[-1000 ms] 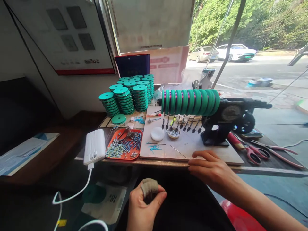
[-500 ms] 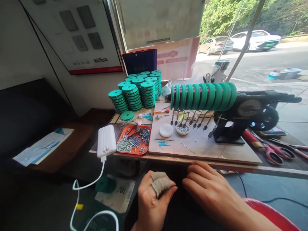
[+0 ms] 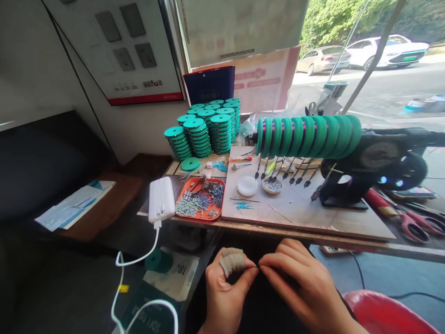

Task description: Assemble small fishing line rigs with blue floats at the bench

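My left hand is closed in a pinch in front of the table edge, with beige cloth wraps around two fingers. Close beside it, my right hand also pinches thumb against fingers, its tips nearly meeting the left ones. Whatever lies between the fingertips is too small and dark to make out. Beyond the hands, a pale board carries blue slim pieces, a thin metal needle-like rod, a round white lid-like disc and a small bowl of grey beads.
A black winding device holds a row of green spools with dangling clips. Green spool stacks stand behind an orange tray of small parts. A white power bank trails a cable. Scissors lie at right, above a red rounded object.
My right hand has moved closer to the left, its fingertips now pinched near the left fingertips. The view has shifted slightly, so the scene sits farther right.
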A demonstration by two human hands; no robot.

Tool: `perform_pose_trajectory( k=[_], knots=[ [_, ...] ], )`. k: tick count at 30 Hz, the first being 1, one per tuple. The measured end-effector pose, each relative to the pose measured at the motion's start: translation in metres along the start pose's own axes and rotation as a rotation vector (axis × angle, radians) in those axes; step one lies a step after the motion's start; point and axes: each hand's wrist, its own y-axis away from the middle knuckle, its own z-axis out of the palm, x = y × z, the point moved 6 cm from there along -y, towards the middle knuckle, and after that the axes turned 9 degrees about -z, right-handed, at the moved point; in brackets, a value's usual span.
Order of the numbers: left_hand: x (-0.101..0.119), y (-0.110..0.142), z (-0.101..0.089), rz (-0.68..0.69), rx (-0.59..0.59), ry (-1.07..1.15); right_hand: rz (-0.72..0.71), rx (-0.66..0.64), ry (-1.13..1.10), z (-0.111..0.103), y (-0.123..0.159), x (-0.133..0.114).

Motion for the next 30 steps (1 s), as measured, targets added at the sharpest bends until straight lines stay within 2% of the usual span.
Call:
perform_pose_trajectory(
  k=[22, 30],
  knots=[
    [-0.0019, 0.0029, -0.0009, 0.084, 0.042, -0.092, -0.016, -0.004, 0.069, 0.0036, 0.0024, -0.0044],
    [0.0004, 0.0045, -0.0016, 0.152, 0.06, -0.154, -0.015, -0.012, 0.069, 0.0054, 0.0039, -0.0031]
  ],
)
